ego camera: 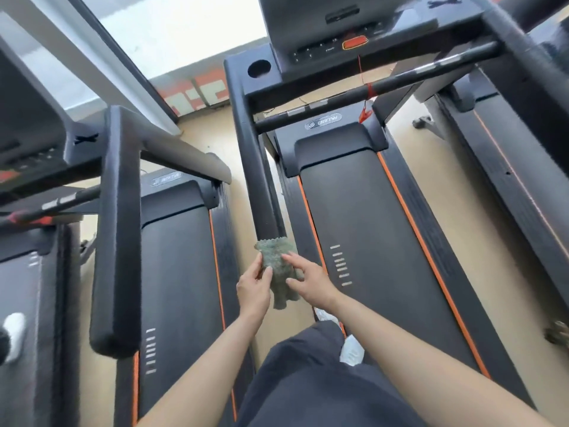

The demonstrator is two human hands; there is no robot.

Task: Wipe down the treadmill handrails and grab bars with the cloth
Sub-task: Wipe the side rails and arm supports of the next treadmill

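Pinching the crumpled green cloth (pixel 276 266) draped on the black padded handrail (pixel 255 167), the left hand (pixel 254 289) grips it; the right hand (pixel 309 280) touches it with straight fingers (pixel 288 258).

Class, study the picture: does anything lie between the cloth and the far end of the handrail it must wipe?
Nothing visible does. The cloth is draped over the near end of the handrail, with the left hand and right hand on it. The rail's top runs bare up to the console.
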